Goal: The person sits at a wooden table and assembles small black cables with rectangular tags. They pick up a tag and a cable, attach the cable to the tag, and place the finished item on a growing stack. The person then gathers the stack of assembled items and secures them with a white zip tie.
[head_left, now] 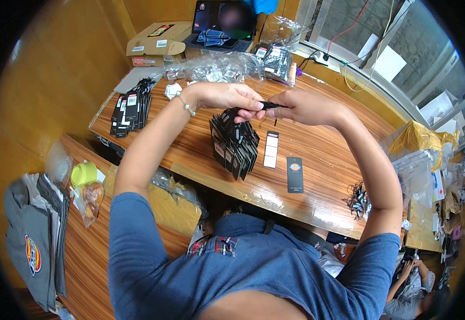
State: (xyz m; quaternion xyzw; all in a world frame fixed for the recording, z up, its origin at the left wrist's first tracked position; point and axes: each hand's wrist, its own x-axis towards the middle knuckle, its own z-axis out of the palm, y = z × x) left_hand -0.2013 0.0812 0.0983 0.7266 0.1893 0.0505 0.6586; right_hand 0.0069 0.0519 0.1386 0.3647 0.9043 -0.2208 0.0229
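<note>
A thick bundle of black hang tags (234,144) dangles over the wooden table, hung from black strings (271,106). My left hand (238,100) is closed on the strings just above the bundle. Pinched beside it, my right hand (302,106) grips the other end of the same strings. To the right of the bundle lie two single tags: a narrow one with white labels (271,149) and a black one with an oval logo (295,175). How the strings are joined is hidden by my fingers.
A stack of black tags (132,106) lies at the table's left. Loose black strings (357,200) sit near the right front edge. Behind are clear plastic bags (216,66), a cardboard box (158,41) and a laptop (219,21). Another person (411,285) is at lower right.
</note>
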